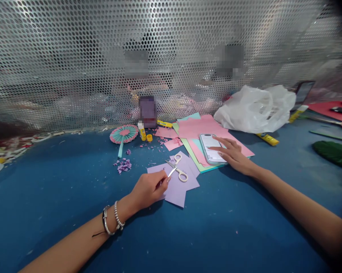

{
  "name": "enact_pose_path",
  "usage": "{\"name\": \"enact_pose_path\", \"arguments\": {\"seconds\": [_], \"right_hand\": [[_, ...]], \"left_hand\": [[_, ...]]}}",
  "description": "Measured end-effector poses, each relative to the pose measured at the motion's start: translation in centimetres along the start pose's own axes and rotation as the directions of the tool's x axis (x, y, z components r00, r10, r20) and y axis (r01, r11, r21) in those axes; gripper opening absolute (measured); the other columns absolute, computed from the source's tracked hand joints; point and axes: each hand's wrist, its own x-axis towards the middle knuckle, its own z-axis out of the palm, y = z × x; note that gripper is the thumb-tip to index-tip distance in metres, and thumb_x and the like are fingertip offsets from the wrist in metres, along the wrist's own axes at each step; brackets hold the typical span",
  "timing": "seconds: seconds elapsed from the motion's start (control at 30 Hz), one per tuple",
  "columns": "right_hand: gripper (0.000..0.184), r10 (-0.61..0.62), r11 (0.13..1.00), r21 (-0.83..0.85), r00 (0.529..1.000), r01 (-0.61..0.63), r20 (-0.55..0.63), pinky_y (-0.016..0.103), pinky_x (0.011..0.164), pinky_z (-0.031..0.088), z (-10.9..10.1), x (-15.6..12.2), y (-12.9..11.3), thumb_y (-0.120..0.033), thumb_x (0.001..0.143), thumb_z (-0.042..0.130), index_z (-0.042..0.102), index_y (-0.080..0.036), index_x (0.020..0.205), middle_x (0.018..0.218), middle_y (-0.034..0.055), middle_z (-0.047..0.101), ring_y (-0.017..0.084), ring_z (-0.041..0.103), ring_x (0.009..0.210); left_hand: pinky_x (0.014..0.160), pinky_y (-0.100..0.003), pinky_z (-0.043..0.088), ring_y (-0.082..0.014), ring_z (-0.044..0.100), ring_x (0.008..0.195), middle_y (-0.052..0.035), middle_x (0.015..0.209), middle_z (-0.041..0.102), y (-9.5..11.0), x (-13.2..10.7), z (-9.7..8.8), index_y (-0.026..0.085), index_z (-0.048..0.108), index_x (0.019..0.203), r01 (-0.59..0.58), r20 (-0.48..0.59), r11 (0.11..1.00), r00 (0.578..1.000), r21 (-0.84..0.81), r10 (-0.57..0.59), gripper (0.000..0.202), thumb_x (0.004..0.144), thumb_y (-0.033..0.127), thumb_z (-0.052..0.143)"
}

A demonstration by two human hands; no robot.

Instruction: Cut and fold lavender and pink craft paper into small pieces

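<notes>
My left hand rests on overlapping sheets of lilac paper, with its fingers closed in a pinch at one blade tip of the scissors. These scissors have cream handles and lie partly spread across the lilac paper. My right hand has its fingers stretched out over a phone whose screen is lit, fingertips at the glass. Under the phone is a stack of coloured sheets, with pink paper on top and green and blue edges showing.
A rosette fan of teal and pink paper lies left of an uncapped glue stick and its yellow cap. Purple scraps are scattered nearby. A white plastic bag sits against the perforated metal screen at the back.
</notes>
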Motion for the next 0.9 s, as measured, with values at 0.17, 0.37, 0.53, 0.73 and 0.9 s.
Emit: {"name": "enact_pose_path", "arguments": {"seconds": [0.17, 0.37, 0.53, 0.73, 0.9], "right_hand": [[0.039, -0.008, 0.999, -0.036, 0.999, 0.010, 0.050, 0.058, 0.098, 0.026, 0.0, 0.0, -0.4, -0.047, 0.091, 0.024, 0.043, -0.044, 0.125, 0.149, -0.0123, 0.013, 0.030, 0.023, 0.130], [0.045, 0.097, 0.995, -0.013, 0.990, -0.099, -0.101, 0.054, 0.102, 0.023, 0.0, 1.3, 0.5, -0.046, 0.092, 0.017, 0.043, -0.037, 0.128, 0.146, -0.0061, 0.025, 0.028, 0.026, 0.129], [0.050, 0.227, 0.973, 0.060, 0.966, -0.221, -0.124, 0.056, 0.099, 0.028, 0.4, 3.7, 1.5, -0.049, 0.091, 0.014, 0.049, -0.035, 0.124, 0.143, -0.0035, 0.032, 0.028, 0.031, 0.126], [0.048, 0.219, 0.973, 0.092, 0.974, -0.213, -0.063, 0.056, 0.103, 0.021, 0.7, 4.8, 1.3, -0.050, 0.091, 0.015, 0.047, -0.038, 0.125, 0.146, -0.0079, 0.026, 0.028, 0.023, 0.131], [0.047, 0.191, 0.979, 0.080, 0.981, -0.187, -0.040, 0.057, 0.102, 0.022, 0.7, 4.7, 1.4, -0.050, 0.091, 0.016, 0.048, -0.039, 0.124, 0.147, -0.0091, 0.024, 0.028, 0.024, 0.130]], "left_hand": [[0.048, -0.022, 0.027, -0.0079, 0.037, 0.047, 0.0045, 0.055, 0.045, 0.0, -0.1, 0.0, 0.016, 0.046, 0.070, 0.001, 0.010, 1.000, 1.000, -0.005, -0.001, 0.026, 0.091, 0.028, 0.036], [0.049, -0.022, 0.027, -0.0078, 0.038, 0.048, 0.0046, 0.056, 0.045, -0.1, 0.0, 0.0, 0.017, 0.045, 0.071, -0.003, 0.020, 1.000, 1.000, -0.014, 0.003, 0.025, 0.092, 0.028, 0.036], [0.049, -0.022, 0.027, -0.0078, 0.037, 0.048, 0.0048, 0.056, 0.044, -0.1, 0.0, 0.0, 0.017, 0.044, 0.070, -0.014, 0.018, 1.000, 1.000, -0.016, 0.014, 0.026, 0.092, 0.028, 0.035], [0.049, -0.022, 0.027, -0.0083, 0.038, 0.048, 0.0041, 0.056, 0.046, -0.1, 0.1, -0.1, 0.017, 0.045, 0.070, -0.011, 0.020, 1.000, 1.000, -0.015, 0.011, 0.026, 0.092, 0.028, 0.035], [0.049, -0.023, 0.027, -0.0088, 0.039, 0.048, 0.0038, 0.056, 0.047, -0.1, 0.1, -0.1, 0.017, 0.047, 0.071, -0.017, 0.017, 1.000, 1.000, -0.011, 0.017, 0.027, 0.092, 0.028, 0.035]]}}
